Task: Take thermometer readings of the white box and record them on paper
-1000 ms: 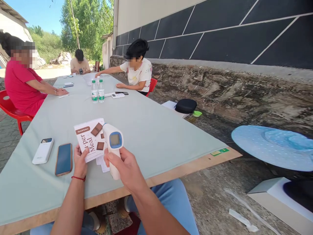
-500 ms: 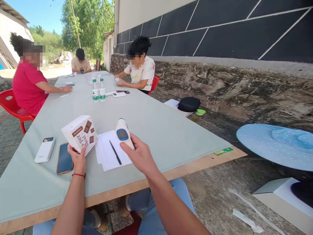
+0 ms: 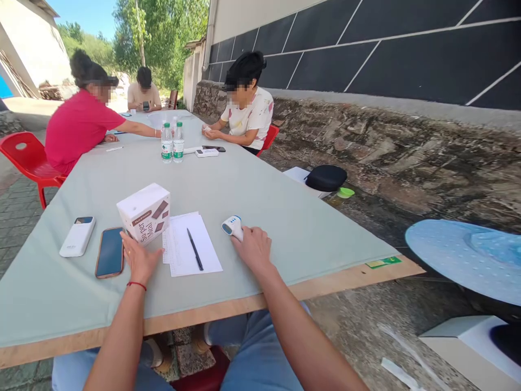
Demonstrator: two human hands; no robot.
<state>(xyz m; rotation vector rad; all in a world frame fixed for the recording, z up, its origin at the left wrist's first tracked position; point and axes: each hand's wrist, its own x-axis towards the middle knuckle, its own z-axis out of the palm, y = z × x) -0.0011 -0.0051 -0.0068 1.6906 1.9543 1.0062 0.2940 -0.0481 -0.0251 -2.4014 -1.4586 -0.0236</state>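
Note:
A white box with brown chocolate pictures point(image 3: 144, 209) stands on the table, to the left of some papers. My left hand point(image 3: 140, 259) lies at its near side with thumb and fingers spread, the fingertips at or against the lower part of the box. The white and blue infrared thermometer point(image 3: 233, 226) is down at the table surface on its side. Around its handle, my right hand point(image 3: 255, 251) is closed. Between my hands lie white sheets of paper point(image 3: 179, 231) with a black pen point(image 3: 194, 248) on top.
Left of the box lie a phone point(image 3: 109, 252) and a white power bank point(image 3: 77, 237). Farther back stand water bottles point(image 3: 166, 144) beside a white device point(image 3: 207, 153). Several people sit around the table point(image 3: 309, 239). A blue round cover point(image 3: 468, 260) is off to the right.
The box has come down from a tilted hold, and my left fingers have opened. My right hand has lowered the thermometer to the right. The person in red now reaches across the table.

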